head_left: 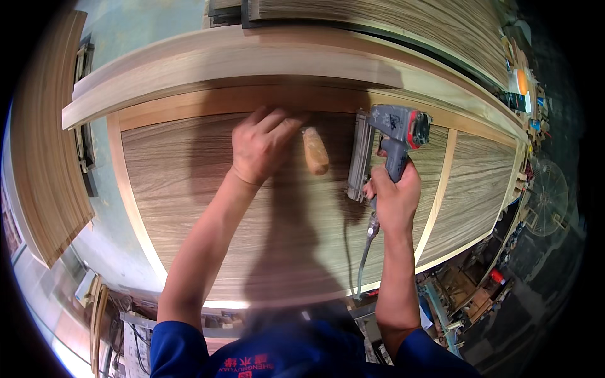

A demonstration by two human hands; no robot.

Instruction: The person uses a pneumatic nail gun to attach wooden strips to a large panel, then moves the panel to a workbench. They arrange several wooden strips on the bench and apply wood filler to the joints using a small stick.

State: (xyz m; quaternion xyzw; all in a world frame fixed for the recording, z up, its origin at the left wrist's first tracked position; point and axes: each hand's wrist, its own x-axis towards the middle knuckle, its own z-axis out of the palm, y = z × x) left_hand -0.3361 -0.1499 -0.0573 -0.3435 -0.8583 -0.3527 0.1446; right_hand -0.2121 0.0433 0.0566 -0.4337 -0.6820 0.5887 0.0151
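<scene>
My right hand (396,192) is wrapped round the grip of a grey pneumatic nail gun (394,129), with its long magazine upright to the left. An air hose (364,255) runs from the grip toward me. My left hand (261,142) is closed, fingers curled near the far wooden rail (252,101); the fingertips are blurred and I cannot make out what they hold. Just right of them is a tool with a rounded wooden handle (316,153), its far end unclear. Below both hands lies a wood-grained panel (302,214) framed with pale strips.
Long pale boards (239,53) lie across the far side. More wood-grained panels stand at the left (47,145) and far right (403,22). A round fan (545,198) stands at the right, near wood scraps (469,299) and tools below the panel's edge.
</scene>
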